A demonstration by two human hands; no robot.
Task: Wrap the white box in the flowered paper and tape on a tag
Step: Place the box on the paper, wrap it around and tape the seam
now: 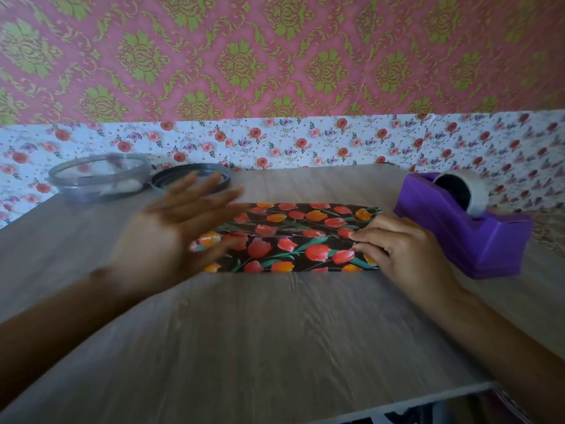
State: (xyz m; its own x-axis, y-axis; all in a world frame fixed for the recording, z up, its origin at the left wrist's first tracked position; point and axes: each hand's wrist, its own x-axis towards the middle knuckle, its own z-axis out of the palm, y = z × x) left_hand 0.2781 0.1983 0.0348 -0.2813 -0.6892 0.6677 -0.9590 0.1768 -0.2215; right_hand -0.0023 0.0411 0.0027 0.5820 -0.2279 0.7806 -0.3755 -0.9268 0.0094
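Wood-grain table (275, 332) against a pink-and-green patterned wall (275, 56), with a strip of small-rose paper along the base. Flowered paper (293, 240), dark with red and orange tulips, lies mid-table as a long flat parcel; the white box is hidden inside, with no white showing. A seam runs lengthwise along the top. Right hand (397, 249) sits at the parcel's right end, fingers curled, thumb and fingertips pinching the paper at the seam. Left hand (171, 228) is blurred, fingers spread wide and holding nothing, over the left end; I cannot tell whether it touches. Purple tape dispenser (477, 240) stands just beside the right hand. Clear plastic tub (97, 175) and dark lid (165, 179) sit at back left. No tag visible. Judgement: wrapping stage, long seam closed and being held. Next move likely calls for a strip of tape on the seam while one hand keeps it pinned, then folding the ends.
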